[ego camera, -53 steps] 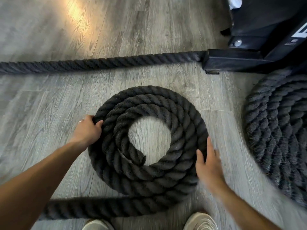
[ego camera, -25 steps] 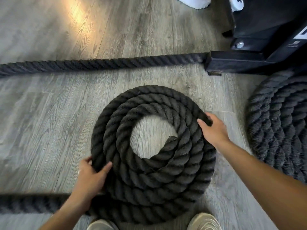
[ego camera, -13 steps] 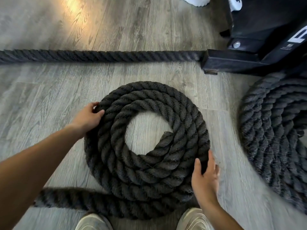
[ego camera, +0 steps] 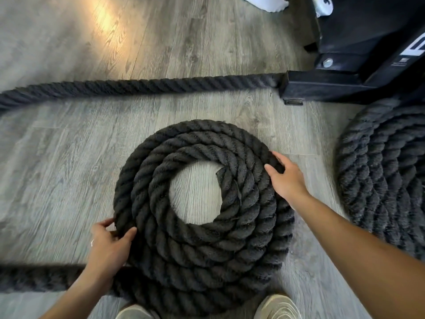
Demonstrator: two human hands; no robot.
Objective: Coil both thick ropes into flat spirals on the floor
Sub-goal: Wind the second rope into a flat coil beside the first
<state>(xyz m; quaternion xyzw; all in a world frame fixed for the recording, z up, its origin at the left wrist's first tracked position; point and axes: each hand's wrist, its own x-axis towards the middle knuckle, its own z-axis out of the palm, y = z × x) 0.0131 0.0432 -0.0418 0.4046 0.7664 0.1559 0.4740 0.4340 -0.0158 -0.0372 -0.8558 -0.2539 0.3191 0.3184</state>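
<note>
A thick black rope lies on the grey wood floor as a flat spiral [ego camera: 202, 245] of about three turns with an open middle. Its cut end [ego camera: 222, 177] shows at the inner right. My left hand [ego camera: 108, 245] grips the outer turn at the lower left, thumb on top. My right hand [ego camera: 287, 178] rests with fingers apart on the outer turn at the upper right. The loose tail [ego camera: 36, 277] runs off left from the spiral's bottom. A second rope coil [ego camera: 386, 180] lies at the right edge.
A straight stretch of rope [ego camera: 138, 87] crosses the floor behind the spiral and meets the black steel base [ego camera: 322, 85] of a machine at the upper right. My two shoes [ego camera: 277, 307] are at the bottom edge, touching the spiral. A white object [ego camera: 264, 3] sits at the top.
The spiral has turned; its cut end went from the inner lower right to the upper right. My left hand dropped to the lower left, my right hand rose to the upper right.
</note>
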